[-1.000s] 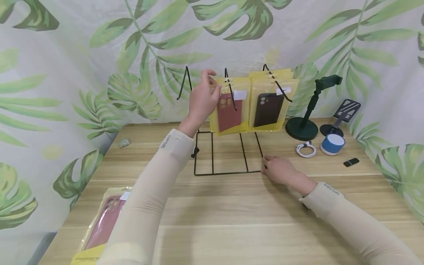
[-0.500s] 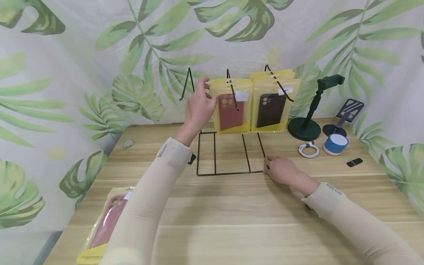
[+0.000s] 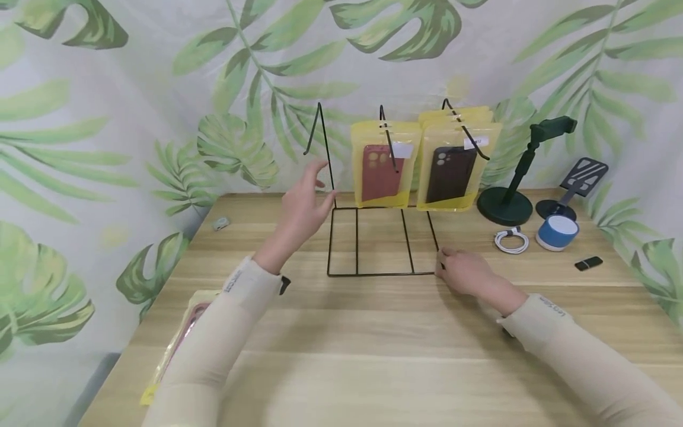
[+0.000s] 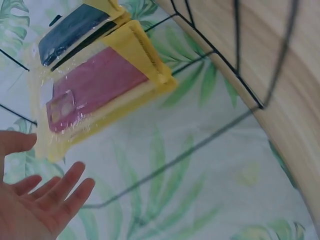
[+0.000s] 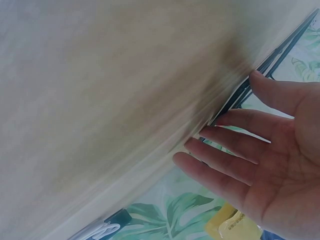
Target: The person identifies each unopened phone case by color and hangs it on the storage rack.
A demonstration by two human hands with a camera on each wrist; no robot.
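My left hand point(image 3: 304, 204) is in the air left of the black wire display rack point(image 3: 373, 274), fingers spread and holding nothing. A yellow-edged packet with a dark pink phone case point(image 3: 381, 178) hangs from the middle hook; in the left wrist view, this pink case packet point(image 4: 100, 90) appears just beyond my fingers, apart from them. Several packets hang from the right hook, a black phone case point(image 3: 452, 172) in front. Nothing hangs on the left hook point(image 3: 318, 127). My right hand point(image 3: 464, 271) grips the rack base's front right corner, thumb and fingertips on the wire point(image 5: 240, 95).
Another pink phone case packet point(image 3: 178, 344) lies at the left, partly under my left sleeve. At the right stand a dark green phone stand point(image 3: 504, 204), a black stand point(image 3: 557, 204), a blue and white cylinder point(image 3: 557, 232), a coiled white cable point(image 3: 511, 241) and a small black stick point(image 3: 589, 264).
My left hand has let go of the pink case packet's top edge and moved down and left. The packet now hangs straight on the middle hook. My right hand stays at the rack's corner.
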